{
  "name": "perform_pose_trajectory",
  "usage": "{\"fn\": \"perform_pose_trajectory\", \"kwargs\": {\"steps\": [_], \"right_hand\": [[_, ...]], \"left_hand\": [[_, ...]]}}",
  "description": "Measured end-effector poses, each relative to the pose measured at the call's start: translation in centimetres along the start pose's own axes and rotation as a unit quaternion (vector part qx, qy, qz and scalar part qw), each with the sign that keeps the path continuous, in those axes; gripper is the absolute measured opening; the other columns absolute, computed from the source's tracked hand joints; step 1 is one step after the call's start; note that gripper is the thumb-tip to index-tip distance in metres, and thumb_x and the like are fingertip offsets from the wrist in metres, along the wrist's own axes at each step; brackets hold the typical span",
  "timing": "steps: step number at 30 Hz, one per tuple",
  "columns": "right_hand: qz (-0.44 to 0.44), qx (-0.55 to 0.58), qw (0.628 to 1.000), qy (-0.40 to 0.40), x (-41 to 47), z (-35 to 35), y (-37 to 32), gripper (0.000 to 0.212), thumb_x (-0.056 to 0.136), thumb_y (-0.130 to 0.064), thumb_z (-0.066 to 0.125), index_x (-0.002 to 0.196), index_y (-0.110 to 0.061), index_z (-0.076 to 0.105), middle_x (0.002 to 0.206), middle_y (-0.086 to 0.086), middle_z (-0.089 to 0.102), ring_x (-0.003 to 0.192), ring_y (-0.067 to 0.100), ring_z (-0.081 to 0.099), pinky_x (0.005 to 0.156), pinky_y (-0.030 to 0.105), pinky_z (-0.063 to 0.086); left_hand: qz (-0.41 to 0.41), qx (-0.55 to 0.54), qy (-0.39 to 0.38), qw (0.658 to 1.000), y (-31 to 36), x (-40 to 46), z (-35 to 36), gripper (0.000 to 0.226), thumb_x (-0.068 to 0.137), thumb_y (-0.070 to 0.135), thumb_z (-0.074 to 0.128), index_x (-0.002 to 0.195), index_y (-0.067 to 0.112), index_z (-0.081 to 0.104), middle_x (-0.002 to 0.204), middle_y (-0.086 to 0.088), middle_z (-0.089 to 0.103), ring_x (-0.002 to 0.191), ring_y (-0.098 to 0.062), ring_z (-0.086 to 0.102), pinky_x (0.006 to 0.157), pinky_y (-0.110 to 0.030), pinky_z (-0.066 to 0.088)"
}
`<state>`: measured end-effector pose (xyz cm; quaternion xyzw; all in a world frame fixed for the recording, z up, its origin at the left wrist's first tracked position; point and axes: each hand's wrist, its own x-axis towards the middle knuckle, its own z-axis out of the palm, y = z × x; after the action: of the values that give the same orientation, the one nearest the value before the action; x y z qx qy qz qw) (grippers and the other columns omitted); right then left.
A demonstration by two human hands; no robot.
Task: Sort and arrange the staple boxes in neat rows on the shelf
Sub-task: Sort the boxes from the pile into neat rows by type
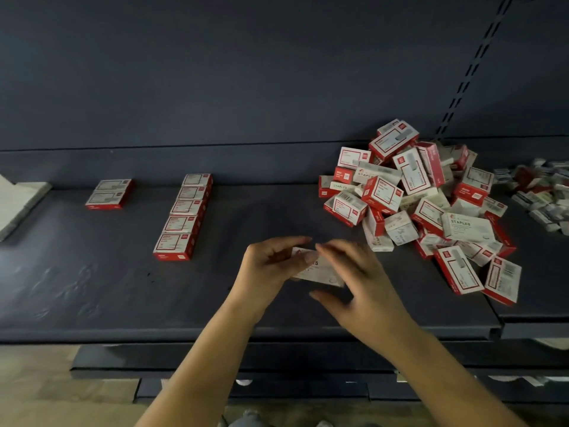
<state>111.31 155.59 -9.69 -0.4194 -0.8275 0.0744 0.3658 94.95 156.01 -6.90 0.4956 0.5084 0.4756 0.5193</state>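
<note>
1. The left hand (271, 266) pinches a white staple box (317, 268) above the shelf (92, 288); the right hand (351, 272) covers its other end, fingers bent, apparently gripping it too.
2. A row of five red boxes (181, 217) lies left; a pair (109, 194) further left.
3. A jumbled pile (425, 198) sits right.

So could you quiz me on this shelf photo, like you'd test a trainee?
1. How many boxes form the long row of red boxes?
2. True or false: the pile lies to the right of the hands.
3. The white box is held by: A) left hand only, B) right hand only, C) both.

Key: 1) five; 2) true; 3) C.
</note>
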Motion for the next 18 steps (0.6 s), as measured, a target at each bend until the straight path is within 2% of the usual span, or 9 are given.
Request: {"fn": "perform_pose_trajectory", "kwargs": {"steps": [3, 7, 11, 15, 18], "right_hand": [[-0.019, -0.012, 1.000, 0.014, 0.6, 1.2, -0.6, 0.052, 0.077, -0.033, 0.061, 0.124, -0.015, 0.045, 0.113, -0.001, 0.045, 0.102, 0.019, 0.046, 0.081, 0.038, 0.050], [-0.019, 0.007, 1.000, 0.016, 1.7, 2.8, -1.6, 0.058, 0.068, -0.021, 0.073, 0.119, -0.014, 0.049, 0.110, -0.002, 0.046, 0.102, 0.018, 0.046, 0.087, 0.026, 0.044], [-0.013, 0.011, 0.999, 0.029, 3.1, 4.5, -3.2, 0.055, 0.064, -0.020, 0.073, 0.114, -0.013, 0.053, 0.107, -0.003, 0.046, 0.099, 0.016, 0.046, 0.086, 0.021, 0.040], [-0.002, 0.005, 0.999, 0.048, 5.1, 6.2, -5.5, 0.051, 0.061, -0.019, 0.072, 0.109, -0.007, 0.061, 0.106, -0.005, 0.045, 0.097, 0.014, 0.045, 0.077, 0.023, 0.044], [0.002, 0.006, 0.999, 0.044, 6.7, 7.8, -7.5, 0.050, 0.062, -0.019, 0.072, 0.108, -0.003, 0.063, 0.105, -0.005, 0.045, 0.097, 0.014, 0.045, 0.080, 0.016, 0.042]], "left_hand": [[-0.014, -0.028, 0.010, 0.999, -0.2, -0.4, -1.4, 0.022, 0.074, 0.011, 0.071, 0.096, 0.012, 0.071, 0.080, -0.002, 0.072, 0.077, -0.010, 0.067, 0.064, -0.020, 0.051], [-0.013, -0.026, 0.013, 0.999, -0.3, -0.6, -3.8, 0.029, 0.069, 0.020, 0.072, 0.097, 0.015, 0.070, 0.087, -0.007, 0.072, 0.083, -0.013, 0.067, 0.068, -0.021, 0.051], [0.006, 0.012, 0.013, 1.000, -0.1, -0.8, -7.1, 0.024, 0.078, 0.004, 0.069, 0.097, 0.018, 0.068, 0.085, -0.002, 0.071, 0.084, -0.010, 0.068, 0.069, -0.018, 0.050], [0.068, 0.130, 0.025, 0.989, 0.4, -1.2, -11.8, 0.026, 0.080, 0.008, 0.069, 0.099, 0.026, 0.066, 0.089, 0.004, 0.070, 0.086, -0.006, 0.067, 0.076, -0.019, 0.053], [0.123, 0.256, 0.061, 0.957, 0.4, -1.4, -15.9, 0.028, 0.081, 0.008, 0.069, 0.105, 0.022, 0.068, 0.088, 0.011, 0.068, 0.080, 0.001, 0.064, 0.074, -0.010, 0.048]]}}
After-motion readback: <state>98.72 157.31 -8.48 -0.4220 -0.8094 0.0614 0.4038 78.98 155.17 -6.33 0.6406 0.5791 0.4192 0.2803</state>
